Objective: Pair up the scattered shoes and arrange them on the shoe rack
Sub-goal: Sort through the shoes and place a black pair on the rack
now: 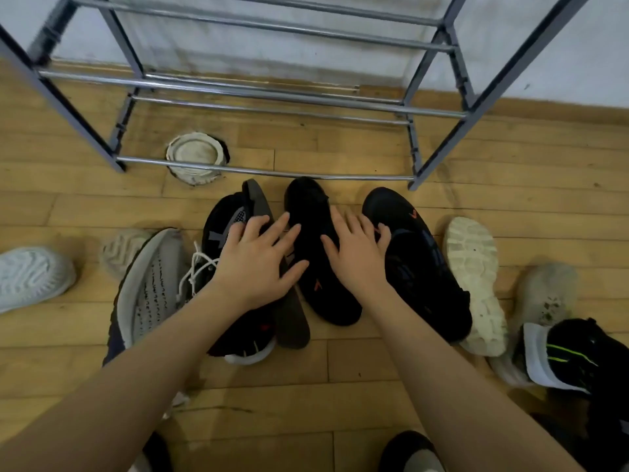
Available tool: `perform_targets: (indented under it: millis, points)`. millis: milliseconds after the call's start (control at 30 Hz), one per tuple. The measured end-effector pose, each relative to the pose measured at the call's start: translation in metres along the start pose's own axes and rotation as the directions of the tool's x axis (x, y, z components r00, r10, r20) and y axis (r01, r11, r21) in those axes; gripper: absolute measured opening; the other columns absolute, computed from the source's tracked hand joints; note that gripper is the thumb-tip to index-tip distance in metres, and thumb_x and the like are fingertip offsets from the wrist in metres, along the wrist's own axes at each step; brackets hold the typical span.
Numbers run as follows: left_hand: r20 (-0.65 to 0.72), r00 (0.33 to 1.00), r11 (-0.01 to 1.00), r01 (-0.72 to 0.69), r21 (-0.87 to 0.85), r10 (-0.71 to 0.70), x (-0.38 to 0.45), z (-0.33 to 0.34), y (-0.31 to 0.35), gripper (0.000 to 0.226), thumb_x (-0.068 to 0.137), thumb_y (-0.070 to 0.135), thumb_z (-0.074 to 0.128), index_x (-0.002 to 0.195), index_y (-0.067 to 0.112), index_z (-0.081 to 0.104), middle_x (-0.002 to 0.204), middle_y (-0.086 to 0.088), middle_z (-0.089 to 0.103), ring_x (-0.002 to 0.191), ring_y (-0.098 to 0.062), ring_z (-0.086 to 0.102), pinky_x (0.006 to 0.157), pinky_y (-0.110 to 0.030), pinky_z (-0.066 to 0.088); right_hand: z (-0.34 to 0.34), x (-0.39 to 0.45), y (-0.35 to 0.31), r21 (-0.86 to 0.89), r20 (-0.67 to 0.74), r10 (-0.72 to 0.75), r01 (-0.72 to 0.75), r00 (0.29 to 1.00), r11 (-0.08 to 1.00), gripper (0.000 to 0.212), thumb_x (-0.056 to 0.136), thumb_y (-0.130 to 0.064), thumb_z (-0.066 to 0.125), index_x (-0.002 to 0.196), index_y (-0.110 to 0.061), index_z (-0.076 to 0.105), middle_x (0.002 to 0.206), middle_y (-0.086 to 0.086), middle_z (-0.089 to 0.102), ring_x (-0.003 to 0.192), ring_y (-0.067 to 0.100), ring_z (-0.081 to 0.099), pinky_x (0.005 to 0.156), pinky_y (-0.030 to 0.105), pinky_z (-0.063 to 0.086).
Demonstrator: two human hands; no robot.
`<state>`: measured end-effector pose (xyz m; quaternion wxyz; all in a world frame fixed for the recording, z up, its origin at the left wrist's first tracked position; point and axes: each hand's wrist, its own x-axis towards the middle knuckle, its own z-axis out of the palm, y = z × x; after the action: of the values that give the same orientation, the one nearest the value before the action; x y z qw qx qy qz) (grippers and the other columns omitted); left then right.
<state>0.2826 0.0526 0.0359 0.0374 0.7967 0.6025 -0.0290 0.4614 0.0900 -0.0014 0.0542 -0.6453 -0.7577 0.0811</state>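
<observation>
Reaching forward and down with both bare forearms, converging toward the middle. Spreading the left hand (258, 264) palm down, fingers straight and fanned, thumb pointing inward. Holding the right hand (357, 253) palm down just beside it, fingers extended, slightly splayed, not touching the other hand.

You are kneeling in what is looking like a home entryway or a room corner: a wood-plank floor (340, 396) is running up to a scuffed white wall (561, 46), a metal shoe rack (258, 93) is standing against it, and worn shoes (476, 284) are lying scattered around you.
</observation>
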Motion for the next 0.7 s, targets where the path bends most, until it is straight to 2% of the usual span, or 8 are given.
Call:
perform_targets:
  millis: [67, 133, 233, 333, 433, 567, 633, 700]
  points:
    - [-0.023, 0.999, 1.000, -0.022, 0.022, 0.023, 0.013, -0.001, -0.006, 0.070, 0.086, 0.062, 0.019, 0.140, 0.023, 0.041, 0.147, -0.004, 0.039, 0.123, -0.033, 0.041, 0.092, -0.043, 0.022, 0.005, 0.009, -0.004, -0.007, 0.057, -0.008, 0.009, 0.998, 1.000, 0.058, 0.098, -0.047, 0.032, 0.150, -0.030, 0.012, 0.151, 0.009, 0.031, 0.143, 0.024, 0.017, 0.112, 0.048, -0.003]
    - [-0.014, 0.999, 0.999, -0.040, 0.016, 0.040, 0.022, 0.001, -0.013, 0.067, 0.088, 0.061, 0.019, 0.143, 0.027, 0.034, 0.152, -0.004, 0.029, 0.134, -0.032, 0.029, 0.102, -0.047, 0.017, 0.010, 0.014, -0.006, -0.005, 0.092, 0.015, -0.015, 0.996, 1.000, 0.059, 0.098, -0.048, 0.030, 0.150, -0.029, 0.008, 0.152, 0.010, 0.031, 0.143, 0.023, 0.016, 0.112, 0.047, -0.010]
    - [-0.054, 0.997, 0.998, -0.058, -0.021, 0.056, 0.020, 0.006, -0.022, 0.063, 0.090, 0.058, 0.020, 0.145, 0.029, 0.030, 0.154, -0.007, 0.021, 0.142, -0.026, 0.017, 0.110, -0.049, 0.006, 0.020, 0.008, -0.008, 0.037, 0.107, 0.033, -0.037, 0.994, 0.999, 0.058, 0.099, -0.046, 0.029, 0.150, -0.027, 0.011, 0.145, 0.006, 0.041, 0.137, 0.020, 0.031, 0.110, 0.046, -0.012]
    - [-0.172, 0.985, 0.998, -0.040, -0.056, 0.030, 0.013, 0.002, -0.035, 0.052, 0.092, 0.050, 0.034, 0.120, 0.016, 0.062, 0.136, -0.014, 0.050, 0.135, -0.027, 0.035, 0.109, -0.049, 0.019, 0.026, -0.004, -0.012, 0.129, 0.030, 0.006, -0.010, 1.000, 0.992, 0.054, 0.099, -0.037, 0.037, 0.149, -0.026, 0.018, 0.127, 0.002, 0.055, 0.121, 0.017, 0.048, 0.111, 0.047, -0.006]
    - [-0.218, 0.974, 0.998, -0.066, -0.013, 0.062, 0.014, -0.004, -0.050, 0.051, 0.092, 0.049, 0.038, 0.097, 0.010, 0.071, 0.112, -0.016, 0.065, 0.115, -0.031, 0.056, 0.101, -0.045, 0.029, 0.027, -0.007, -0.017, 0.286, -0.074, 0.081, -0.057, 0.994, 0.957, 0.052, 0.097, -0.025, 0.043, 0.147, -0.024, 0.025, 0.104, -0.003, 0.062, 0.103, 0.015, 0.055, 0.107, 0.039, 0.012]
    - [-0.095, 0.994, 0.991, -0.039, 0.129, 0.052, 0.027, -0.009, -0.038, 0.062, 0.091, 0.056, 0.028, 0.118, 0.012, 0.061, 0.101, -0.011, 0.062, 0.093, -0.034, 0.055, 0.083, -0.043, 0.032, 0.032, -0.010, -0.023, 0.378, -0.149, 0.136, -0.071, 0.979, 0.923, 0.039, 0.097, -0.022, 0.046, 0.135, -0.017, 0.047, 0.115, -0.002, 0.063, 0.106, 0.015, 0.055, 0.087, 0.027, 0.018]
    - [-0.048, 0.998, 0.979, -0.021, 0.204, 0.032, 0.040, -0.016, -0.026, 0.062, 0.093, 0.055, 0.023, 0.131, 0.015, 0.050, 0.112, -0.011, 0.058, 0.099, -0.034, 0.052, 0.086, -0.042, 0.031, 0.035, -0.011, -0.022, 0.368, -0.164, 0.137, -0.068, 0.977, 0.927, 0.035, 0.096, -0.021, 0.049, 0.130, -0.015, 0.053, 0.120, 0.000, 0.062, 0.109, 0.016, 0.055, 0.087, 0.029, 0.020]
    - [-0.022, 0.997, 0.966, -0.062, 0.249, 0.070, 0.058, -0.013, -0.019, 0.061, 0.095, 0.054, 0.020, 0.141, 0.017, 0.035, 0.134, -0.012, 0.044, 0.117, -0.033, 0.042, 0.099, -0.043, 0.026, 0.037, -0.010, -0.019, 0.348, -0.167, 0.128, -0.063, 0.978, 0.935, 0.034, 0.095, -0.022, 0.051, 0.128, -0.015, 0.055, 0.121, 0.001, 0.062, 0.109, 0.017, 0.056, 0.087, 0.029, 0.022]
